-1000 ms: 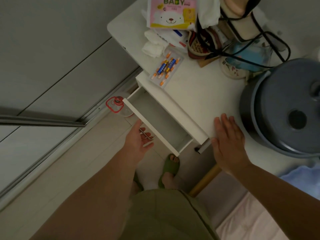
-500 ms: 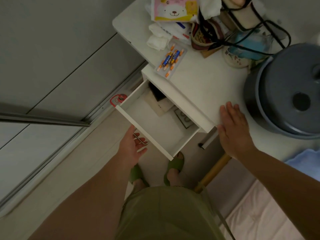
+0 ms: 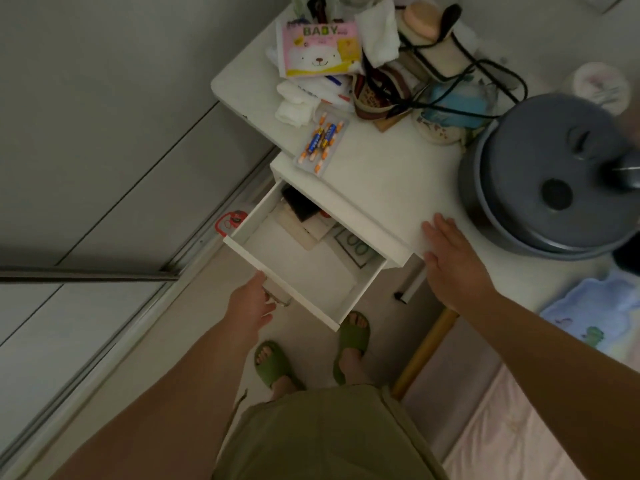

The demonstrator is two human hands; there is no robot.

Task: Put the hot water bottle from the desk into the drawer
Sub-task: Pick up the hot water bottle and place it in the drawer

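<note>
At the far left, grey wall panels meet a metal sliding track that runs diagonally down to the pale floor. A red-rimmed container point(image 3: 231, 220) sits on the floor by that track, just behind the drawer's corner. The left hand point(image 3: 252, 304) is under the front of the white drawer point(image 3: 313, 308), its grip curled around the metal handle point(image 3: 277, 296). The drawer stands pulled well out, with a dark flat item, a cream card and a printed sheet at its back and its front half bare.

Below it, two feet in green slippers point(image 3: 353, 336) stand on the floor beside a yellow table leg point(image 3: 427, 351). On the white table point(image 3: 381, 181) above the drawer lies a pack of batteries point(image 3: 322, 140). Behind it is clutter: a pink "BABY" pack point(image 3: 320, 50), white cloths and black cables. The hot water bottle point(image 3: 369, 98) appears to be the brown-and-cream pouch among those cables, well apart from both hands, though the tangle makes this unsure.

The right hand point(image 3: 452, 265) lies flat on the table's near edge, grip open, fingers spread, holding nothing. To its right stands a round grey appliance point(image 3: 540, 188); below it lie a blue printed cloth point(image 3: 595, 317) and pink bedding point(image 3: 519, 431).
</note>
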